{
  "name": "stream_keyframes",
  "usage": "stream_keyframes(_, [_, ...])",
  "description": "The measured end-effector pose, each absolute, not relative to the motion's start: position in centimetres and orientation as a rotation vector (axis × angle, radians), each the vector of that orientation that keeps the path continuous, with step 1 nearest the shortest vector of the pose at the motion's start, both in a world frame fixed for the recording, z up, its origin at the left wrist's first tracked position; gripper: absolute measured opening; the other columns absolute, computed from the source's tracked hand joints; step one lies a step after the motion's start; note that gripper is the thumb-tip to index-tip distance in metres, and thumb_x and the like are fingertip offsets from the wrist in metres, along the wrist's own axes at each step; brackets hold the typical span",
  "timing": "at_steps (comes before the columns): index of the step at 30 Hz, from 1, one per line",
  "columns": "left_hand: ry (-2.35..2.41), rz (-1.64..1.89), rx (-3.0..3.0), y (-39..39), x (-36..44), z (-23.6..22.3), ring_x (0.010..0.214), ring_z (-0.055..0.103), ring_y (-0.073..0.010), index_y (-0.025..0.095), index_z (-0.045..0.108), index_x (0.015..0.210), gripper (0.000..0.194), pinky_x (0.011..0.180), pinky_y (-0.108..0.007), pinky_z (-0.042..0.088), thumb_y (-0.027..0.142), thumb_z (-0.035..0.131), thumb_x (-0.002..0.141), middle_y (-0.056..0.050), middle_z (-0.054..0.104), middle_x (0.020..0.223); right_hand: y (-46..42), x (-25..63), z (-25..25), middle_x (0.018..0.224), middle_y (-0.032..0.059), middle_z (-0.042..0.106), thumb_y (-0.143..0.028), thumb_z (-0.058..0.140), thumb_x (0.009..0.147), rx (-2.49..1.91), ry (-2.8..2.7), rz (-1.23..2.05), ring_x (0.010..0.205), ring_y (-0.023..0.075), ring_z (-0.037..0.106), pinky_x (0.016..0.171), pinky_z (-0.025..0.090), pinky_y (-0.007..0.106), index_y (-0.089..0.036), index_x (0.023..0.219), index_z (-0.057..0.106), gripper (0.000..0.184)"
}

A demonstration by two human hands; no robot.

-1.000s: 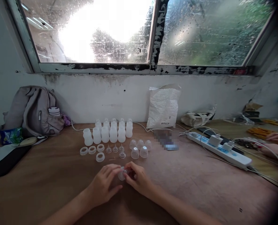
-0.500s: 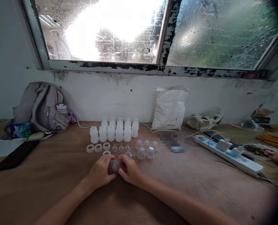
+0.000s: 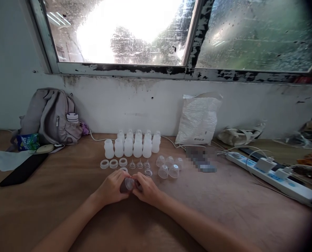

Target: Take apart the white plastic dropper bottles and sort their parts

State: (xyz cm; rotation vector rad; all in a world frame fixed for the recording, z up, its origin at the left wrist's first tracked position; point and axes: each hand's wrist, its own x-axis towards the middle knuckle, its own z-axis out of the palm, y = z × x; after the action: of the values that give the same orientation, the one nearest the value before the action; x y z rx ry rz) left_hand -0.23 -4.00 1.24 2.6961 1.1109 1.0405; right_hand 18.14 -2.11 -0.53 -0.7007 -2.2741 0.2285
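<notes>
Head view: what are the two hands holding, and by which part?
A small clear plastic part, pinched between left hand and right hand, fingers on opposite sides; exact part hidden.

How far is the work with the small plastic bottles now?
Done: about ten white bottles stand in two rows. In hand: left hand and right hand hold one clear piece between them. Left: loose rings, nipples and clear caps on the table.

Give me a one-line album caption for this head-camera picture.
Both hands, left hand and right hand, pinch a small clear plastic part on a wooden table before rows of white bottles.
</notes>
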Motion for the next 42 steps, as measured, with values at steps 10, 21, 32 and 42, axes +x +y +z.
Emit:
stream_keyframes(10, [1.108,0.972,2.700,-4.3,0.0,1.5,0.084,0.052,-0.0212,0.019,0.045,0.094,0.031,0.074,-0.033,0.042,0.018,0.056,0.065,-0.006,0.056,0.090,-2.0,18.3,-0.3,0.077,0.0027,0.054,-0.009,0.043,0.070,-0.694,-2.283,0.235,0.067,0.0136,0.051,0.062,0.041,0.023,-0.019,0.091,0.045,0.023])
stream_keyframes(21, [1.075,0.958,2.690,-4.0,-0.5,2.1,0.084,0.053,-0.0200,0.019,0.048,0.094,0.033,0.074,-0.031,0.042,0.018,0.058,0.062,-0.005,0.056,0.089,-1.8,18.3,-0.1,0.074,0.0031,0.052,-0.010,0.042,0.072,-0.612,-2.333,0.005,0.064,0.0139,0.048,0.057,0.040,0.023,-0.017,0.094,0.047,0.023])
stream_keyframes(32, [1.290,0.849,2.652,-2.7,-4.5,3.0,0.091,0.052,-0.0205,0.019,0.044,0.101,0.034,0.080,-0.033,0.041,0.018,0.052,0.068,-0.006,0.054,0.098,-0.5,19.6,1.7,0.082,0.0060,0.054,-0.018,0.046,0.078,-0.918,-2.281,-0.150,0.078,0.0186,0.048,0.072,0.038,0.030,-0.017,0.094,0.051,0.017])
stream_keyframes(42, [1.437,0.701,2.708,-1.1,-6.2,1.9,0.083,0.050,-0.0204,0.019,0.044,0.077,0.014,0.078,-0.033,0.040,0.031,0.051,0.072,-0.004,0.054,0.083,0.5,19.7,0.7,0.098,0.0070,0.054,-0.037,0.052,0.079,-1.234,-2.355,-0.392,0.093,0.0229,0.041,0.080,0.026,0.038,-0.023,0.091,0.058,0.020])
